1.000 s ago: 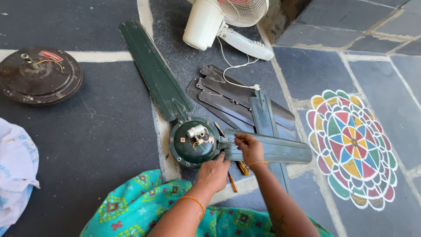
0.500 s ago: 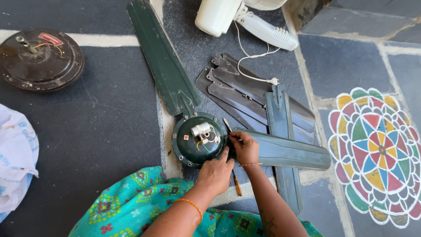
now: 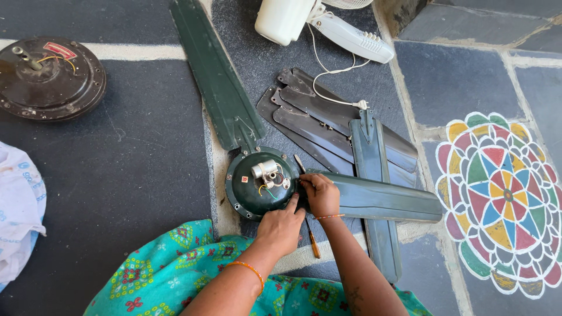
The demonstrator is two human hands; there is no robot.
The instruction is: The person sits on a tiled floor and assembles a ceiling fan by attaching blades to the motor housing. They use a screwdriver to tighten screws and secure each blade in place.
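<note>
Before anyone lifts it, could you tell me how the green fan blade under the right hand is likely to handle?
The green blade is long, thin sheet metal, so it is probably stiff but may sag or wobble if lifted by one end. It lies flat, so rolling seems unlikely. Its root meets the motor hub under the right hand; if fastened, pushing might drag the hub.

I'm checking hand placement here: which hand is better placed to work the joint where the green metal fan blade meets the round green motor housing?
Probably the right hand: its fingertips sit on the root of the green metal fan blade, at the joint. The left hand lies lower, one finger touching the rim of the round green motor housing, seemingly bracing it.
</note>
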